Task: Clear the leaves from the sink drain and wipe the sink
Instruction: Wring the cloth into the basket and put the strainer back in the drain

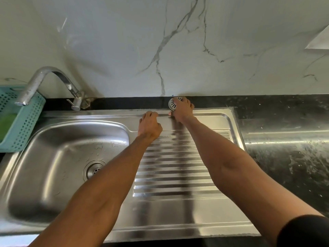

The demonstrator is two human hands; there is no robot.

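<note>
The steel sink basin (53, 157) fills the left half of the view, with its drain (94, 171) uncovered and no leaves visible in it. A round white slotted drain strainer (173, 102) rests on the black counter strip behind the drainboard. My right hand (183, 109) lies over the strainer with fingers on it. My left hand (149, 124) rests with curled fingers on the back edge of the ribbed drainboard (174, 168), holding nothing that I can see.
A chrome tap (48, 82) arches over the basin's back left. A teal perforated basket (23, 122) with something green inside stands at the far left. Black stone counter (284, 157) extends to the right, below the marble wall (160, 41).
</note>
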